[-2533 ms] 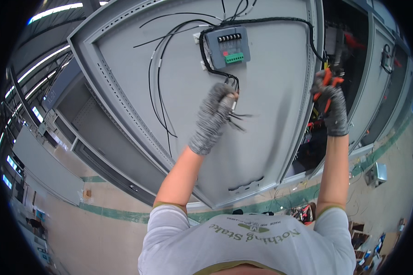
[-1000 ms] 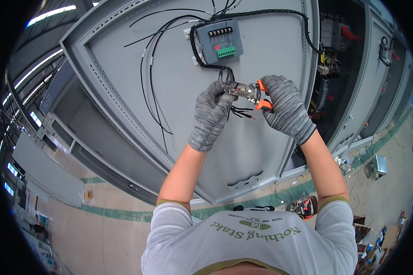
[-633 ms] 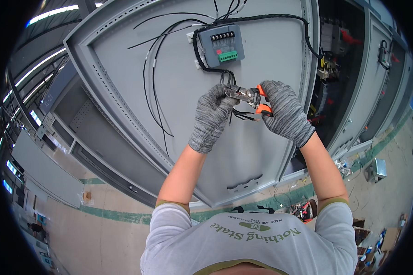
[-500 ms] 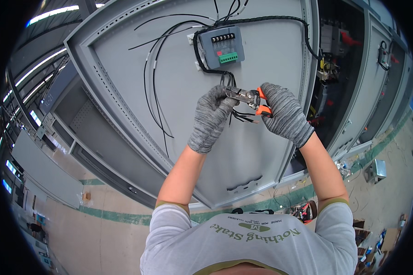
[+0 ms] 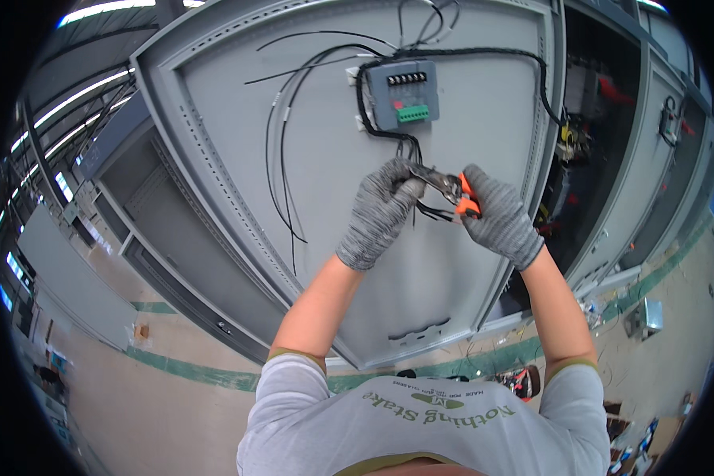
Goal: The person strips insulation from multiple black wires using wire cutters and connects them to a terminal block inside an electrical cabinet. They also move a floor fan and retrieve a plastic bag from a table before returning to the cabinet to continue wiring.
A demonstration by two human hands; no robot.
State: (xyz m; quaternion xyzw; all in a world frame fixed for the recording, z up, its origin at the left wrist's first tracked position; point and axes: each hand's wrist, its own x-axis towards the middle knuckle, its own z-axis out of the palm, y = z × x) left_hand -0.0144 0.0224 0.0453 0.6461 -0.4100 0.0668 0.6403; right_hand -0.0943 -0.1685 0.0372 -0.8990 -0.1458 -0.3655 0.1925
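Observation:
Both my hands wear grey knitted gloves. My right hand [image 5: 500,218] is closed round the orange handles of a pair of wire strippers [image 5: 444,186], whose metal jaws point left. At the jaws' tip, my left hand [image 5: 379,213] pinches a thin black wire, mostly hidden by its fingers. More loose black wires [image 5: 435,213] hang below the tool, their ends toward my right hand. They come down from a grey control module [image 5: 390,119] with a black terminal strip and a green connector, fixed to the grey cabinet door [image 5: 484,127] above my hands.
A black wrapped cable harness [image 5: 484,52] runs across the door's top to the open cabinet [image 5: 583,143] on the right. Long loose wires [image 5: 282,151] curve down at left. Another grey enclosure [image 5: 190,238] stands left. A metal box [image 5: 644,317] sits on the floor at right.
The door and module sit slightly lower and further right in view. Both hands and the wire strippers have shifted slightly down, and the tool's jaws tilt more steeply.

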